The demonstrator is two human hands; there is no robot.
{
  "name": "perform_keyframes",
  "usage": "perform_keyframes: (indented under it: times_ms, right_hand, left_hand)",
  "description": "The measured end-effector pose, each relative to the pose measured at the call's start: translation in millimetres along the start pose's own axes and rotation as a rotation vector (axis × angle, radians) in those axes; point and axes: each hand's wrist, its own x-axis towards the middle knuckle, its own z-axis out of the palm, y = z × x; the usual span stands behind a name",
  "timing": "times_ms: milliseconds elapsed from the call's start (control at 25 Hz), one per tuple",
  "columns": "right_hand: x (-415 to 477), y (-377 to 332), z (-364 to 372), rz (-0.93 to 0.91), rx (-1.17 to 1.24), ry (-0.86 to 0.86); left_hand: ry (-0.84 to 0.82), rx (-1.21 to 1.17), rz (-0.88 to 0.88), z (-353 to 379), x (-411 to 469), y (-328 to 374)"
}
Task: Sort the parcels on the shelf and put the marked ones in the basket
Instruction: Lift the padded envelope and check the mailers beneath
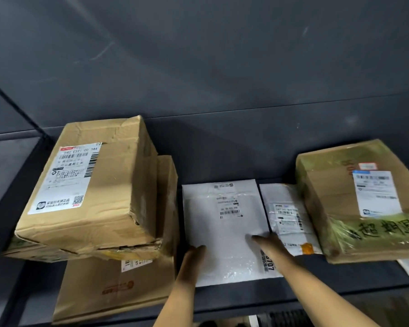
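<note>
Mailer [224, 234] flat on shelf [340, 277].
Long axis front-to-back; left grip [194, 254] and right grip [268, 243] rest on it, fingers straight.

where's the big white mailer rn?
Head view, shelf centre: the big white mailer lies flat between the stacked cardboard boxes at left and a smaller white mailer at right; left hand and right hand touch its near end.

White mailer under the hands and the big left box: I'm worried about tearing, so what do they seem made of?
The mailer looks like thin plastic film, slightly glossy: it wrinkles and glints near its front edge. The left box looks like matte brown cardboard: crushed corners, creases, peeling tape.
</note>
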Motion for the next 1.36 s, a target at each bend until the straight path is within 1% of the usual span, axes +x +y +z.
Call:
perform_keyframes:
  times_ms: [80,160,240,320,400,440,560,640,720,1000,1360]
  right_hand:
    - [1.9,-0.8,-8.3,0.027,0.114,-0.034]
    - [-2.5,-1.4,-15.9,0.026,0.123,-0.032]
    - [-10.8,-6.9,-22.5,-0.053,0.167,0.032]
    - [-27.2,-15.4,-31.1,-0.159,0.242,0.056]
    - [-45.0,-25.2,-46.2,-0.282,0.364,0.038]
    - [-52.9,-30.9,-54.8,-0.332,0.411,0.035]
    - [-68.1,-50.6,-79.8,-0.442,0.502,0.072]
    - [-74.9,-65.3,-89.4,-0.493,0.545,0.078]
    - [-80.8,-76.3,-94.9,-0.525,0.6,0.071]
    - [-96.4,-100.3,-99.8,-0.594,0.62,0.018]
    - [-111.6,-110.7,-108.2,-0.662,0.612,0.01]
  left_hand:
    - [0.015,-0.053,-0.001,-1.8,-1.1,3.0]
    - [-0.017,-0.117,-0.027,-1.1,-10.6,12.9]
    - [-0.028,-0.217,-0.022,-1.9,-16.1,21.3]
    - [-0.032,-0.341,0.022,-7.6,-25.8,33.7]
    - [-0.031,-0.447,0.111,-15.0,-28.4,45.1]
    - [-0.032,-0.461,0.185,-19.3,-29.6,51.0]
    - [-0.114,-0.463,0.344,-31.0,-39.6,80.2]
    - [-0.164,-0.479,0.4,-35.0,-47.7,100.8]
    - [-0.165,-0.479,0.441,-39.5,-53.6,114.0]
    - [-0.141,-0.5,0.475,-56.5,-60.3,125.5]
    - [-0.178,-0.499,0.495,-61.2,-64.7,138.8]
